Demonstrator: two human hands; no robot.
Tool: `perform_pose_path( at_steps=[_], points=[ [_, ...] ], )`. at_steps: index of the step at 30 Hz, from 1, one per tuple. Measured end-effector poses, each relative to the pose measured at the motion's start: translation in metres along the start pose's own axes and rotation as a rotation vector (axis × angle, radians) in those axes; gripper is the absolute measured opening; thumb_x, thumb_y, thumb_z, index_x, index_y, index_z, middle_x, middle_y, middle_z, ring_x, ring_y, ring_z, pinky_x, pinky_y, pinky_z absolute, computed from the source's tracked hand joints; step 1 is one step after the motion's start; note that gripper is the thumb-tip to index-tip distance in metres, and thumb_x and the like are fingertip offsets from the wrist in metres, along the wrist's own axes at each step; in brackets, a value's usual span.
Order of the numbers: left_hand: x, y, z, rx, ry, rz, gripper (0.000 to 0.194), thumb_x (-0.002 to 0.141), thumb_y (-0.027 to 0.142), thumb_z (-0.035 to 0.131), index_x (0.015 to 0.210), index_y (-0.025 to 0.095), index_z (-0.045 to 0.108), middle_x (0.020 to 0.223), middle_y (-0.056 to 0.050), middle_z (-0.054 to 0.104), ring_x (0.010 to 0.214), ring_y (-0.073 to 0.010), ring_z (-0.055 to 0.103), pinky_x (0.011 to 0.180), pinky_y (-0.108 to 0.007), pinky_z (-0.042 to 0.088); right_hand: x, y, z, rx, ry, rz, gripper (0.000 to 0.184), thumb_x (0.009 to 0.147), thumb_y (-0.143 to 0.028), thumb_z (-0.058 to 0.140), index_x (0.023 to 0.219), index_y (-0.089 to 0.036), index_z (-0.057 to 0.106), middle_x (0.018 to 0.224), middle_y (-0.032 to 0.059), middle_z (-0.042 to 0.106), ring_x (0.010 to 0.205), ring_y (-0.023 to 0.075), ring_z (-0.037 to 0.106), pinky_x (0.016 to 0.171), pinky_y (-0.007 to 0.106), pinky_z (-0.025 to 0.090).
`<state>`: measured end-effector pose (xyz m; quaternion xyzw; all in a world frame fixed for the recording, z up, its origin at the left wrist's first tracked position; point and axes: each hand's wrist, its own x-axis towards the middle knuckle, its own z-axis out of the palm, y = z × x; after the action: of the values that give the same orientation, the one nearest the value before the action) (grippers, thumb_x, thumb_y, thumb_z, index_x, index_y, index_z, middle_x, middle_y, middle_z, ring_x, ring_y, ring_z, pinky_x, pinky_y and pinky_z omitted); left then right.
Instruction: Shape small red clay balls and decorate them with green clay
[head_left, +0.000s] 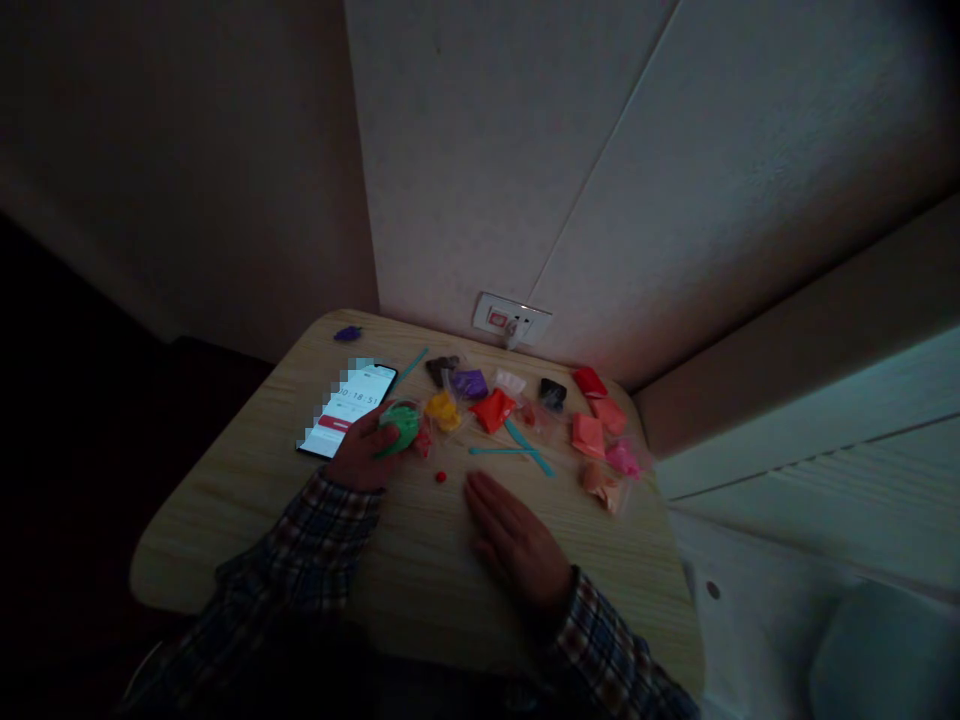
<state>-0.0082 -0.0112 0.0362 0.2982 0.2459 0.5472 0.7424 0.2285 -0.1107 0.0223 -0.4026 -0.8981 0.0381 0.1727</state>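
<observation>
My left hand (pixel 365 452) is closed around a piece of green modelling clay (pixel 400 427), with the thumb pressed across its front. Clear film seems to wrap the clay's upper edge. Beside that hand lies a small red packet (pixel 424 440). My right hand (pixel 517 540) is stretched out low over the table, fingers straight and side by side, holding nothing; whether it touches the wood I cannot tell. A little red ball (pixel 441 477) sits on the wood between my hands. Just beyond my right fingertips are two crossed blue modelling tools (pixel 531 447).
A phone (pixel 349 410) showing a timer lies left on the wooden table (pixel 225 510). Bagged clay spreads along the back, including yellow (pixel 444 410), purple (pixel 470 384), orange-red (pixel 493 409) and pink (pixel 588 434). A wall socket (pixel 512 318) with a plug is behind.
</observation>
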Motion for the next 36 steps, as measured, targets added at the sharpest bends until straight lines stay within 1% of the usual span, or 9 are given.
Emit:
perform_pose_path(
  at_steps=[2,6,9,13,16,21,25,32,36],
  points=[
    [0.0,0.002,-0.004,0.01,0.053,0.034,0.038,0.057,0.025,0.084,0.09,0.016,0.068,0.079,-0.002,0.069,0.07,-0.0151,0.065,0.064,-0.027,0.055,-0.007,0.002,-0.002,0.013,-0.029,-0.057,0.055,0.094,-0.026,0.039,0.144,-0.011,0.025,0.137,0.0153,0.049,0.132,0.0243,0.04,0.102,0.041,0.047],
    [-0.001,0.007,-0.008,0.031,0.143,0.116,0.037,0.059,0.023,0.082,0.093,0.021,0.069,0.086,0.0,0.068,0.079,-0.0146,0.065,0.067,-0.023,0.055,-0.015,0.005,-0.002,-0.026,0.015,0.112,0.056,0.093,-0.022,0.038,0.145,-0.011,0.022,0.141,0.0175,0.044,0.132,0.0247,0.04,0.1,0.042,0.048],
    [-0.002,0.013,-0.008,0.103,0.18,0.183,0.035,0.064,0.024,0.079,0.097,0.02,0.068,0.089,-0.002,0.067,0.081,-0.0157,0.065,0.072,-0.025,0.055,-0.014,0.001,0.001,0.011,-0.025,-0.009,0.057,0.094,-0.026,0.038,0.146,-0.011,0.019,0.14,0.0161,0.045,0.133,0.0251,0.039,0.102,0.044,0.046],
    [-0.004,0.017,-0.008,0.393,0.205,0.303,0.035,0.07,0.022,0.072,0.104,0.022,0.063,0.099,-0.003,0.066,0.09,-0.0183,0.064,0.083,-0.03,0.052,-0.02,0.002,-0.002,0.008,-0.063,0.015,0.056,0.094,-0.024,0.037,0.146,-0.013,0.018,0.143,0.0135,0.042,0.135,0.0229,0.036,0.102,0.042,0.045],
    [-0.004,0.017,-0.004,0.772,0.162,0.396,0.04,0.075,0.025,0.065,0.113,0.02,0.056,0.11,-0.007,0.063,0.1,-0.0229,0.062,0.088,-0.035,0.05,-0.019,0.004,-0.002,-0.016,-0.036,0.133,0.059,0.093,-0.024,0.039,0.146,-0.009,0.018,0.146,0.0182,0.035,0.135,0.0247,0.035,0.102,0.043,0.045],
    [0.003,0.019,0.008,1.318,0.032,0.44,0.039,0.075,0.017,0.055,0.114,0.015,0.057,0.114,-0.011,0.061,0.106,-0.0273,0.056,0.095,-0.043,0.043,-0.017,0.002,0.0,0.051,-0.075,-0.061,0.057,0.093,-0.025,0.039,0.146,-0.015,0.019,0.144,0.0109,0.041,0.134,0.0204,0.037,0.107,0.04,0.04],
    [0.012,0.017,0.011,1.488,-0.059,0.415,0.041,0.072,0.011,0.053,0.112,0.015,0.06,0.111,-0.011,0.063,0.105,-0.0286,0.055,0.096,-0.048,0.039,-0.02,0.009,-0.002,0.01,0.009,0.152,0.057,0.093,-0.022,0.039,0.146,-0.015,0.02,0.146,0.0127,0.037,0.134,0.0216,0.037,0.102,0.038,0.045],
    [0.021,0.011,0.009,1.647,-0.177,0.392,0.044,0.072,0.012,0.053,0.116,0.014,0.059,0.116,-0.014,0.062,0.11,-0.0305,0.053,0.097,-0.051,0.036,-0.015,0.014,-0.003,0.036,0.025,0.11,0.053,0.093,-0.023,0.039,0.144,-0.014,0.027,0.143,0.0134,0.042,0.132,0.0216,0.04,0.102,0.039,0.045],
    [0.01,0.016,0.011,1.717,-0.165,0.454,0.048,0.077,0.018,0.054,0.125,0.016,0.051,0.129,-0.016,0.055,0.123,-0.0333,0.046,0.104,-0.058,0.022,-0.016,0.014,-0.006,0.039,0.022,0.074,0.051,0.092,-0.02,0.039,0.142,-0.013,0.032,0.14,0.0133,0.046,0.131,0.0211,0.042,0.101,0.038,0.046]
  ],
)
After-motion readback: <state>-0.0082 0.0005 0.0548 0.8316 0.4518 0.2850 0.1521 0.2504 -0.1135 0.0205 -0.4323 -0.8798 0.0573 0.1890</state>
